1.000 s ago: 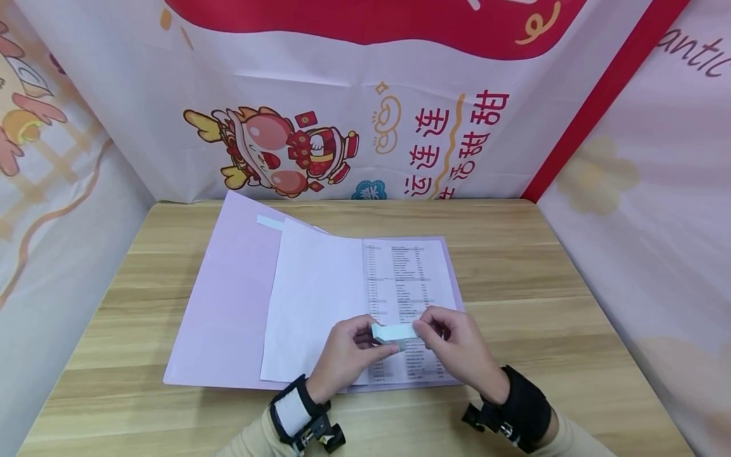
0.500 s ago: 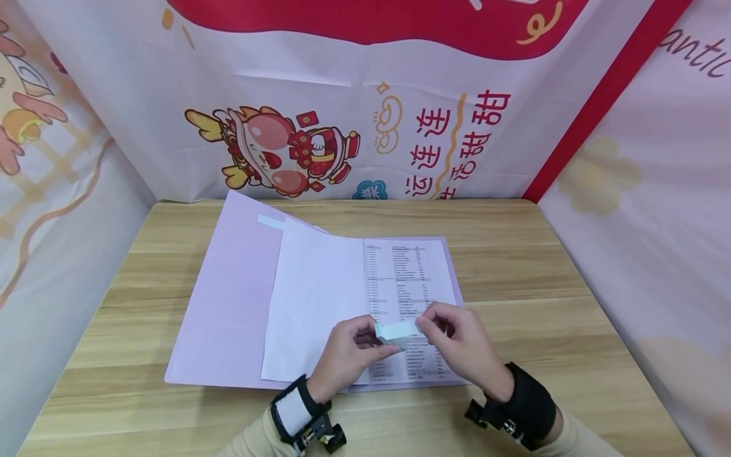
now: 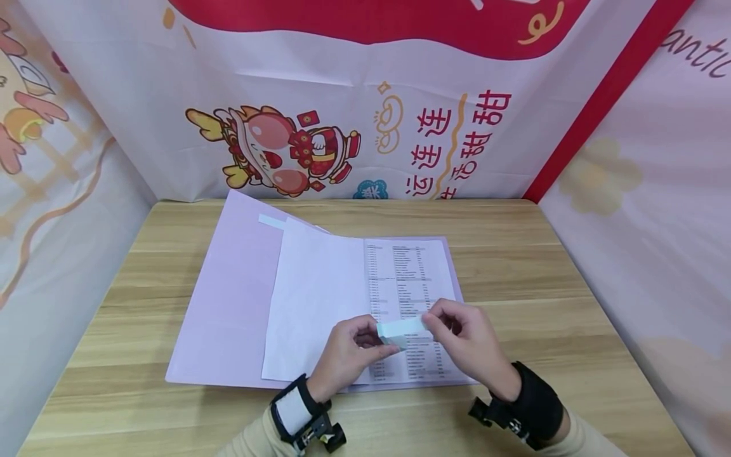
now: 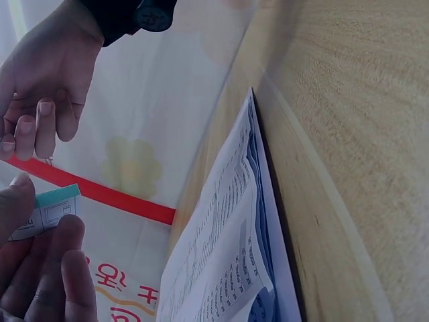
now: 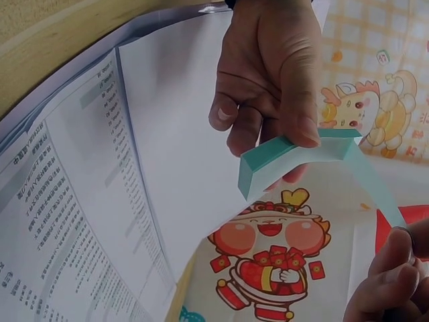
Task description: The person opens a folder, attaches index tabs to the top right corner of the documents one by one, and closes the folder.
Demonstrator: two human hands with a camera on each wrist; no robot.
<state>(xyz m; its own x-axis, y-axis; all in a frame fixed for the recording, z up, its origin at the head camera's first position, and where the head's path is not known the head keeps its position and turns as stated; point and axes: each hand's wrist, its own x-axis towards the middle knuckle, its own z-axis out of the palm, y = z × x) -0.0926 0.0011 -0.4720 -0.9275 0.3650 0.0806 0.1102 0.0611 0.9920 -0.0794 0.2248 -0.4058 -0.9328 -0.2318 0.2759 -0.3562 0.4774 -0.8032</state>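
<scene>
My left hand [image 3: 349, 352] holds a small teal pad of sticky notes [image 5: 271, 161] between thumb and fingers, above an open document folder [image 3: 214, 324]. With thumb and index finger, my right hand [image 3: 465, 336] pinches the free end of the top strip [image 5: 377, 184]. In the right wrist view that strip is lifted from the pad, its other end still joined there. Printing shows on the underside of the pad [image 4: 57, 213] in the left wrist view. Beneath the hands lies a printed page [image 3: 405, 273], partly covered by them.
The lilac folder lies on a wooden table [image 3: 525, 273], with a blank white sheet [image 3: 311, 298] turned to the left. A pale blue sticky strip [image 3: 271, 221] juts from that sheet's upper left edge. Printed cloth [image 3: 320, 63] walls the back and both sides.
My right hand has moved a little right and away from me, drawing the strip further off the pad. The left hand stays nearly in place.
</scene>
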